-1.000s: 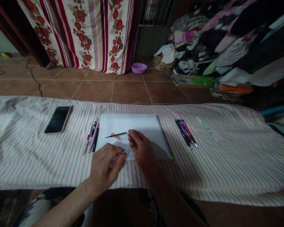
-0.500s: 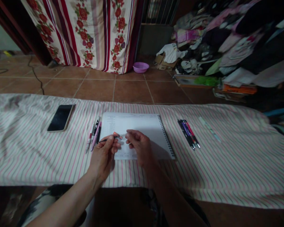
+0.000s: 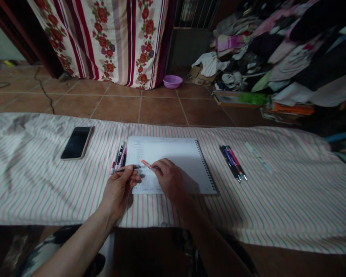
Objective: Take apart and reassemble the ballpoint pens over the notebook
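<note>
My left hand [image 3: 118,189] is closed in a pinch on a thin dark pen refill [image 3: 130,168], which lies level over the left part of a white spiral notebook [image 3: 178,154]. My right hand [image 3: 168,179] is closed too. Its fingertips meet the refill's right end, where they hold a small orange pen piece [image 3: 145,164]. Both hands hover just above the notebook's near left corner, on a table covered with a striped cloth [image 3: 40,184].
A few pens [image 3: 119,157] lie along the notebook's left edge, and a dark phone [image 3: 76,142] lies further left. Right of the notebook are a bunch of dark pens [image 3: 233,163] and a pale pen [image 3: 258,157]. Tiled floor, a floral curtain and heaped clothes lie beyond.
My left hand rose from the notebook's near edge and took hold of the refill. The orange piece left the page and is now at my right fingertips.
</note>
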{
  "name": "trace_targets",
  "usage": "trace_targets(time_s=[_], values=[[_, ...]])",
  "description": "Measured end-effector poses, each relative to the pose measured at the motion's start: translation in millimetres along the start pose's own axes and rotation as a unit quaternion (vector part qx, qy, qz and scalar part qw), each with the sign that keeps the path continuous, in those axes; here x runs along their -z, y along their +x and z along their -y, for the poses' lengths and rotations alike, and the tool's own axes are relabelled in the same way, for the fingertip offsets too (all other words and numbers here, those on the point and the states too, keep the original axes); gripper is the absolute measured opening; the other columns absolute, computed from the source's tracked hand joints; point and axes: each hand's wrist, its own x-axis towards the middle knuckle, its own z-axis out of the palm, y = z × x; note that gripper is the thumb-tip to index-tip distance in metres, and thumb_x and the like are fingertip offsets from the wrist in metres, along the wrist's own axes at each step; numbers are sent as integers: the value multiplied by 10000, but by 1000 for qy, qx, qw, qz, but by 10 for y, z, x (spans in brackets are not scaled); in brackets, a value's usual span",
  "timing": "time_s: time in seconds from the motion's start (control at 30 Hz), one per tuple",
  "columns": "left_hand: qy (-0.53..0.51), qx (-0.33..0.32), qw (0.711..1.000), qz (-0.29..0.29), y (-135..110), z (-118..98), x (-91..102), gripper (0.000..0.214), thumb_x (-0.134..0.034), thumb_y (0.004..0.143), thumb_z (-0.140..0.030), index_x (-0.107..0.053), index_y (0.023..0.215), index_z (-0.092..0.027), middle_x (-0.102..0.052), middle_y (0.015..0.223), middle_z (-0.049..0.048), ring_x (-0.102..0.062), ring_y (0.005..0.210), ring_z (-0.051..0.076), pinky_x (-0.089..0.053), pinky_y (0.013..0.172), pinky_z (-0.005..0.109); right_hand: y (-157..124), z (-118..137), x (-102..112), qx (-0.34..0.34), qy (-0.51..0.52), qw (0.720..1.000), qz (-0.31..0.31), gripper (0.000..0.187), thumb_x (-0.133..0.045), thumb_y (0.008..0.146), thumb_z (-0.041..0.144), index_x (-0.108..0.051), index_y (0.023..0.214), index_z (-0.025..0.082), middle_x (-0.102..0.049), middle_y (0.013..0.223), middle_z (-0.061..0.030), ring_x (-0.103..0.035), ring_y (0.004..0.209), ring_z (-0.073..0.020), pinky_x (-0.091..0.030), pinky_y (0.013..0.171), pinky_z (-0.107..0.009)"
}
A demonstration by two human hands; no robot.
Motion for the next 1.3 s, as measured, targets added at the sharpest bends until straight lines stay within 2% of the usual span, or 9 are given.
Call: trace_targets(time_s=[0.33, 0.5, 0.63, 1.03, 1.17, 1.3], values=[[-1, 5, 1000, 10, -13, -13, 38, 103, -499, 810, -62, -591, 764, -69, -595, 595, 42, -566, 486, 69, -448, 413, 119, 14, -61, 11, -19, 52, 998, 16, 159, -539, 757, 82, -654, 791, 187, -611, 826, -43, -568, 795, -153, -438, 757, -277], [-5, 13, 1000, 18, 1, 0, 46, 87, -516, 801, -69, -595, 765, -67, -602, 600, 47, -569, 489, 75, -457, 418, 128, 13, -73, 38, -9, 61, 998, 8, 251, -518, 734, 52, -646, 895, 196, -612, 869, -42, -570, 818, -155, -448, 771, -280], [5, 16, 1000, 11, 11, 6, 42, 105, -507, 808, -66, -599, 759, -64, -618, 616, 55, -592, 502, 83, -488, 442, 140, -3, -75, 82, -16, 67, 998, 16, 307, -510, 721, 42, -623, 972, 179, -604, 898, -50, -562, 734, -139, -462, 718, -276], [31, 31, 999, -3, 16, 18, 15, 128, -487, 818, -53, -601, 760, -65, -645, 614, 58, -621, 517, 88, -507, 471, 136, -41, -100, 164, -26, 58, 998, 29, 259, -538, 731, 80, -618, 966, 152, -606, 911, -67, -568, 700, -135, -469, 700, -277], [42, 22, 999, 6, 24, 30, 12, 121, -501, 816, -76, -597, 743, -67, -631, 585, 47, -600, 506, 79, -478, 469, 134, -37, -117, 178, -27, 78, 997, -11, 209, -507, 768, 121, -637, 922, 171, -623, 896, -68, -584, 783, -156, -466, 724, -280], [89, -11, 994, 55, 11, 28, -5, 161, -613, 758, -197, -578, 645, -88, -584, 498, 12, -507, 426, 51, -381, 405, 127, -9, -94, 183, -51, 178, 981, -52, 183, -503, 788, 196, -664, 873, 174, -641, 854, -64, -589, 757, -146, -460, 639, -244]])
